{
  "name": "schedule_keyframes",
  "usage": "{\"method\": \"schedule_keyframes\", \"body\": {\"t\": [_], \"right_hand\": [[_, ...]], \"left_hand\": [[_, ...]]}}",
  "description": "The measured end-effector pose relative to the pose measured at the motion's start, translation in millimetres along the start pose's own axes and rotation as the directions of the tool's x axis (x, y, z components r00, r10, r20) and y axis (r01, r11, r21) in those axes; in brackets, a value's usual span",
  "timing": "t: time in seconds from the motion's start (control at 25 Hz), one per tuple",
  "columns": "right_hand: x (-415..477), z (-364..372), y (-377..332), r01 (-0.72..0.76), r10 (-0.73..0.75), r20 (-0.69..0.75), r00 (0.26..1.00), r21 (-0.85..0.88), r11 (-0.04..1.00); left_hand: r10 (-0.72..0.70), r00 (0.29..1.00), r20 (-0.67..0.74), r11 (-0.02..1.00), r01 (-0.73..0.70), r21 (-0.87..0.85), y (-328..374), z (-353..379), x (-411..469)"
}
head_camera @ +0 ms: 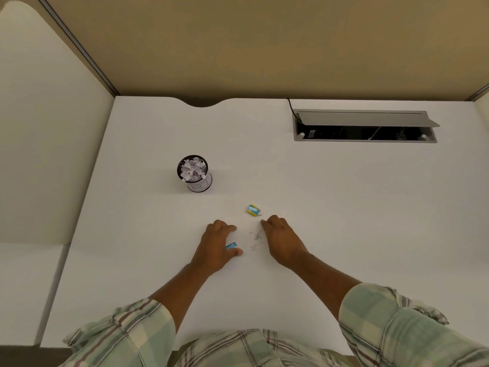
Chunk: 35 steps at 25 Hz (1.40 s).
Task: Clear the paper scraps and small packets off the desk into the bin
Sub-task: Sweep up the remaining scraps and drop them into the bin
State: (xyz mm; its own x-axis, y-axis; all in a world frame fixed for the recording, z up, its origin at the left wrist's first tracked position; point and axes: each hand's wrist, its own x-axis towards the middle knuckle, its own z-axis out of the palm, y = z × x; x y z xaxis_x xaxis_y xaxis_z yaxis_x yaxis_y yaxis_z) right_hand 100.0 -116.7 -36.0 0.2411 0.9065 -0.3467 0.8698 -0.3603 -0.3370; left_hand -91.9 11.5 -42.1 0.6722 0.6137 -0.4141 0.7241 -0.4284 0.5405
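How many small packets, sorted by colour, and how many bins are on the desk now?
Blue and yellow packet: 1, lying free on the desk
Blue packet: 1, partly under the left hand, beside its thumb
Bin: 1, filled with paper scraps
Total: 3

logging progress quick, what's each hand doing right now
left hand: pinches the blue packet
right hand: fingers curled down, cannot tell if it holds anything
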Motion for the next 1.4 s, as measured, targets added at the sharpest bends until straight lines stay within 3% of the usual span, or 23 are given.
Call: {"method": "schedule_keyframes", "body": {"t": [0.12, 0.36, 0.56, 0.76, 1.12, 1.28, 1.4], "right_hand": [[14.3, -9.3, -2.8, -0.080, 0.080, 0.009, 0.997, 0.048, 0.996], [11.1, -10.9, -4.2, -0.037, 0.040, 0.053, 0.998, -0.055, 0.998], [-15.9, 1.1, 9.4, 0.079, -0.076, 0.031, 0.997, -0.102, 0.992], [-5.6, -4.3, 9.5, -0.014, 0.014, 0.001, 1.000, -0.036, 0.999], [12.0, -9.9, -0.9, 0.057, -0.047, 0.078, 0.996, -0.141, 0.988], [-10.9, 3.5, 10.1, 0.075, -0.075, 0.040, 0.996, -0.008, 0.997], [-18.4, 1.1, 15.2, -0.146, 0.170, -0.070, 0.983, 0.263, 0.954]], "left_hand": [[0.061, 0.998, 0.018, 0.993, -0.062, 0.099, 11.6, 2.0, -0.5], [0.150, 0.986, 0.070, 0.941, -0.164, 0.296, 19.4, 14.9, -9.5], [0.168, 0.980, 0.109, 0.923, -0.195, 0.333, 18.5, 23.2, -18.0], [0.164, 0.981, 0.100, 0.930, -0.188, 0.316, 17.5, 18.7, -16.5], [0.137, 0.985, 0.105, 0.918, -0.166, 0.361, 10.6, 17.6, -11.5], [0.146, 0.987, 0.063, 0.919, -0.159, 0.361, 12.3, 18.9, -10.8], [0.134, 0.991, 0.029, 0.928, -0.136, 0.348, 16.8, 20.8, -9.4]]}}
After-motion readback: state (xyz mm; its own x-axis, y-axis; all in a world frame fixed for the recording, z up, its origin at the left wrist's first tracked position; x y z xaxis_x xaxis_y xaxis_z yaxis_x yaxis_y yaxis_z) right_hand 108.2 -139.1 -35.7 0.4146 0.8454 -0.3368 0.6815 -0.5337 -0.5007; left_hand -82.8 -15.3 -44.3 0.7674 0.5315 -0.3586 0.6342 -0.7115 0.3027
